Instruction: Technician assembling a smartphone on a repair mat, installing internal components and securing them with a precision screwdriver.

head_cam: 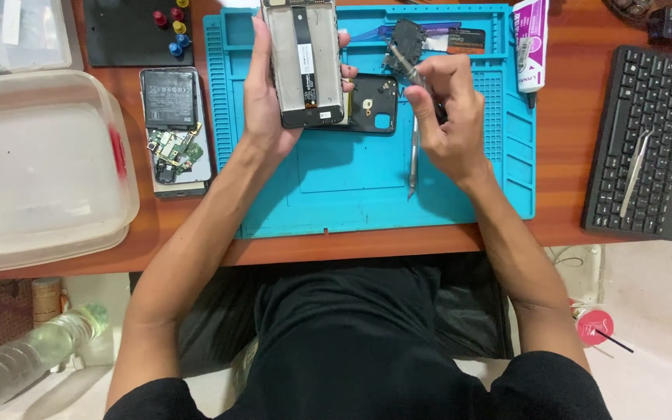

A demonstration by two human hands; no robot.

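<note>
Phone frame [305, 62] above mat [351, 187]; keyboard [643, 140] right.

At my twelve o'clock, my left hand [270, 101] holds the opened phone frame [305, 62], which carries a narrow white label strip [306, 58] down its middle. At one o'clock stands a white and magenta glue tube [531, 43] at the mat's corner. An orange and black flat packet [464, 39] lies just left of it. At ten o'clock, the black battery [168, 97] bears a pale printed label.
</note>
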